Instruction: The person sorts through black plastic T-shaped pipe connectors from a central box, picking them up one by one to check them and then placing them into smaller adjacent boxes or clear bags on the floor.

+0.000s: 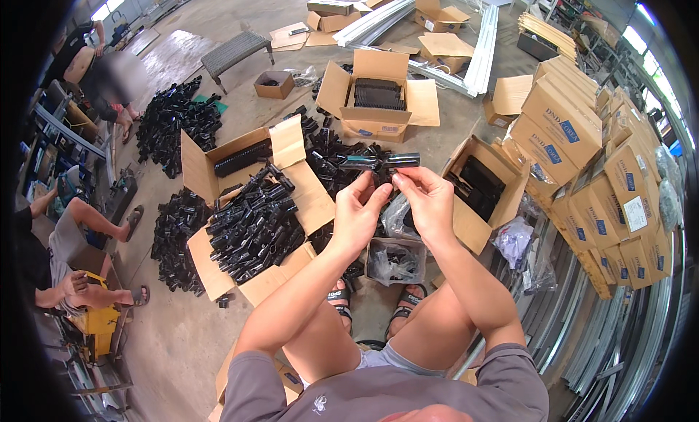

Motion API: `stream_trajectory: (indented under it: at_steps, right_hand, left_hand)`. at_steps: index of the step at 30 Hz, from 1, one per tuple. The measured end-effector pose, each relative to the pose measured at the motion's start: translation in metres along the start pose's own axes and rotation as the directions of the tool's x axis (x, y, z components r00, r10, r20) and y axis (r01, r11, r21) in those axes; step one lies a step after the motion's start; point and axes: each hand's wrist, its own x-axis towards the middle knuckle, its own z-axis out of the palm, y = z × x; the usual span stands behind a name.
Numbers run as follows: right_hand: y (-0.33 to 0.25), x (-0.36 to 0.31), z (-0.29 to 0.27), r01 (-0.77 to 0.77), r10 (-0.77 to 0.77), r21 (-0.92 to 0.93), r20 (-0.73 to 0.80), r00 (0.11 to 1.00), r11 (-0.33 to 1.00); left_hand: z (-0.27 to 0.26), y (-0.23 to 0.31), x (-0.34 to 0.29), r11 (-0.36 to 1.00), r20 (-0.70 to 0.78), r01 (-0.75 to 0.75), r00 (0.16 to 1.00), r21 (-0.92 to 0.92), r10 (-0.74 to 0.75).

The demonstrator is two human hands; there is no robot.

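A long, glossy black fitting (403, 160) lies crosswise in front of me, raised above the floor. My left hand (360, 209) pinches it from below, near its middle, with thumb and fingers together. Close beside it, my right hand (425, 198) also has its fingertips closed on the fitting. What the fingertips cover cannot be made out. Below my hands stands a small carton (397, 276) with a plastic liner and dark small parts. To the left, an open carton (207, 265) is heaped with similar black fittings (256, 222).
Open cartons with black parts in rows stand ahead (375, 131) and at right (477, 229). Loose black fittings (178, 123) pile on the floor at left. Stacked cartons (557, 142) and metal profiles (582, 349) line the right side. Two people are at the left edge.
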Motion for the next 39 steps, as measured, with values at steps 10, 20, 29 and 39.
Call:
stream_trajectory:
  at_steps: [10, 20, 29, 39]
  right_hand:
    - [0.006, -0.002, -0.003, -0.003, -0.005, -0.144, -0.056, 0.998, 0.990]
    - [0.018, -0.008, 0.008, 0.138, -0.137, -0.186, 0.018, 0.990, 0.973]
    - [0.018, -0.003, -0.006, 0.152, -0.146, -0.256, 0.043, 0.988, 0.955]
    - [0.027, -0.008, 0.000, 0.149, -0.151, -0.229, 0.011, 0.989, 0.962]
  left_hand:
    - [-0.005, 0.003, -0.003, 0.889, 0.002, -0.209, 0.974, 0.408, 0.228]
    - [-0.008, -0.004, -0.006, 0.961, -0.018, -0.185, 0.981, 0.203, 0.193]
    - [-0.003, -0.006, -0.002, 0.953, -0.046, -0.163, 0.983, 0.253, 0.180]
    - [-0.006, -0.006, -0.005, 0.958, -0.027, -0.165, 0.984, 0.232, 0.176]
